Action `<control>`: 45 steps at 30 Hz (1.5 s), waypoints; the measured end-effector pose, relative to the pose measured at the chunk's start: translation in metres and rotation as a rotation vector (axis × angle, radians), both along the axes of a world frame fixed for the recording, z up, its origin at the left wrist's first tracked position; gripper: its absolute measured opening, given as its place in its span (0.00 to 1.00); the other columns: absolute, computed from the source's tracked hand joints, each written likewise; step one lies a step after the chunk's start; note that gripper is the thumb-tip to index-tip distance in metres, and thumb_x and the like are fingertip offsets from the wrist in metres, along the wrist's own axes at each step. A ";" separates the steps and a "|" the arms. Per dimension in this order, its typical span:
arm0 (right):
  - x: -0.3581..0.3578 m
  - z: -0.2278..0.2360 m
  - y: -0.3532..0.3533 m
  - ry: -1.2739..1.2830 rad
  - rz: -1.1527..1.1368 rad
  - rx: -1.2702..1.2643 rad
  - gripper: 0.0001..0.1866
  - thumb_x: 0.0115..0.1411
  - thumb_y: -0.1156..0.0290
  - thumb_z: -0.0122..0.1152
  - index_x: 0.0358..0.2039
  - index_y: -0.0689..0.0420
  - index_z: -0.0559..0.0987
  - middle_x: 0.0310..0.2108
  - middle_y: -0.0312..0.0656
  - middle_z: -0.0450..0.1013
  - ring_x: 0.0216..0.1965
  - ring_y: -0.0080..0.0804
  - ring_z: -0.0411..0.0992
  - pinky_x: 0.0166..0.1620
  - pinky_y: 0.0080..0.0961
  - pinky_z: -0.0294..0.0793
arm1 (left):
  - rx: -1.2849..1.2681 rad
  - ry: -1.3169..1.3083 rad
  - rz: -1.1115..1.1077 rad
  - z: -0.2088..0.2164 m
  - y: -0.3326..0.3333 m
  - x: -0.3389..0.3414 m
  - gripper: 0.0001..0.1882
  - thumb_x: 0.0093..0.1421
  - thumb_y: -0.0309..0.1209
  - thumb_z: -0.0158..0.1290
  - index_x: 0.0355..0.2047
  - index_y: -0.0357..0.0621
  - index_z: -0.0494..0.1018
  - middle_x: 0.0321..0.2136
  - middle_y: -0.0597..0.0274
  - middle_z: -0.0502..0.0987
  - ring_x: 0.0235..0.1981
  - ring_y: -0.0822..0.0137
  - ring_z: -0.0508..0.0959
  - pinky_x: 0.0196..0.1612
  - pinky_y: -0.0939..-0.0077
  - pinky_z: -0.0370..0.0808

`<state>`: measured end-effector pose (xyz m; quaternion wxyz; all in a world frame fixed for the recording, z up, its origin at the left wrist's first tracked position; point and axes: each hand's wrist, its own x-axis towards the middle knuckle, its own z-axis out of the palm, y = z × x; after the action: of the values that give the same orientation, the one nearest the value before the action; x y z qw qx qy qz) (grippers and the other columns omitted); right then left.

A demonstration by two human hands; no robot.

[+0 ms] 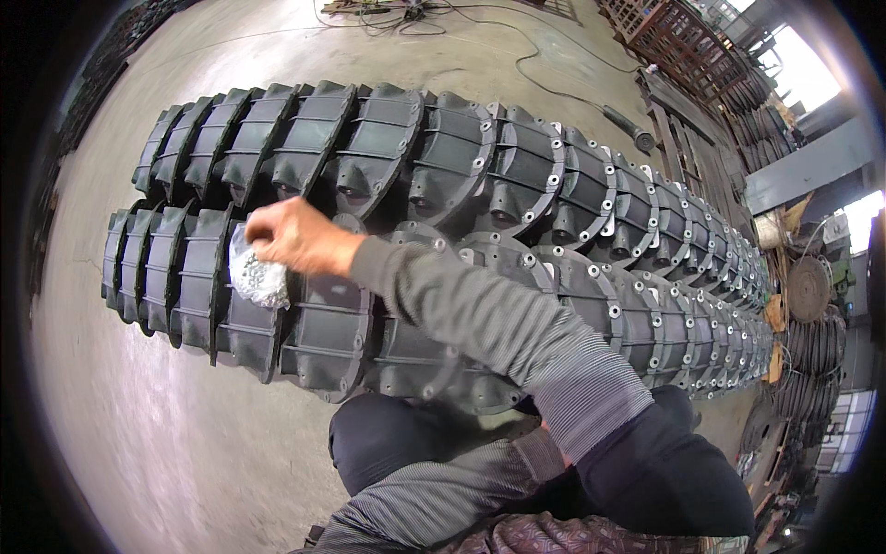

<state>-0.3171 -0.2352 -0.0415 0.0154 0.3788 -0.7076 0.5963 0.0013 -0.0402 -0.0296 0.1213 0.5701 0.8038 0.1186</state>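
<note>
My right hand (300, 237) is closed on the gathered top of a clear plastic bag (260, 277) holding many small, pale, shiny pieces, too small to name. The bag hangs over the near row of dark grey ribbed, curved castings (323, 319), towards its left end. My right arm in a striped grey sleeve reaches across this row from the lower right. My left forearm (443, 485) lies low across my lap, and its cuff ends under the right sleeve. Only a sliver of my left hand (556, 451) shows there; its fingers are hidden.
A second row of castings (383, 129) lies just beyond the near one; bolt holes with light rims line many flanges. An angle grinder (629, 127) with a cable lies on the concrete floor behind. Rust-brown metal racks (683, 46) and stacked rings (812, 360) stand to the right.
</note>
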 end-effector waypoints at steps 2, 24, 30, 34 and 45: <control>-0.009 0.008 0.045 -0.210 -0.057 -0.039 0.12 0.61 0.67 0.66 0.42 0.60 0.86 0.32 0.44 0.83 0.32 0.31 0.80 0.39 0.30 0.81 | 0.014 -0.008 0.007 0.003 0.001 0.000 0.07 0.60 0.33 0.55 0.31 0.50 0.83 0.27 0.64 0.81 0.32 0.63 0.81 0.33 0.58 0.71; -0.142 -0.074 0.570 -0.200 -1.132 0.629 0.09 0.58 0.72 0.70 0.40 0.58 0.88 0.32 0.44 0.85 0.30 0.28 0.83 0.37 0.28 0.81 | 0.018 -0.146 0.084 0.036 -0.008 -0.018 0.13 0.63 0.36 0.52 0.39 0.40 0.77 0.26 0.64 0.76 0.30 0.67 0.76 0.33 0.69 0.68; -0.156 -0.090 0.570 -0.013 -1.083 0.851 0.11 0.57 0.70 0.69 0.40 0.58 0.88 0.39 0.52 0.85 0.45 0.47 0.83 0.52 0.38 0.81 | 0.004 -0.099 0.122 0.030 -0.004 -0.016 0.13 0.63 0.34 0.50 0.41 0.38 0.78 0.27 0.61 0.75 0.30 0.65 0.76 0.35 0.63 0.69; -0.158 -0.094 0.566 -0.028 -1.071 0.841 0.10 0.57 0.71 0.68 0.39 0.58 0.88 0.39 0.52 0.84 0.44 0.47 0.84 0.51 0.38 0.81 | -0.015 -0.327 0.216 0.019 0.006 -0.013 0.13 0.62 0.35 0.51 0.42 0.44 0.80 0.31 0.61 0.77 0.36 0.61 0.77 0.39 0.62 0.70; -0.163 -0.099 0.571 0.262 -0.917 0.991 0.07 0.60 0.74 0.64 0.38 0.62 0.83 0.37 0.52 0.81 0.42 0.52 0.80 0.48 0.43 0.78 | -0.030 -0.149 0.077 0.032 -0.007 -0.029 0.16 0.64 0.34 0.49 0.44 0.34 0.77 0.28 0.58 0.75 0.31 0.63 0.76 0.37 0.62 0.69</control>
<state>-0.4797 0.3362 -0.1408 0.1767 0.0725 -0.9779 0.0850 -0.0282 -0.0469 0.0024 0.1846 0.5265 0.8156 0.1532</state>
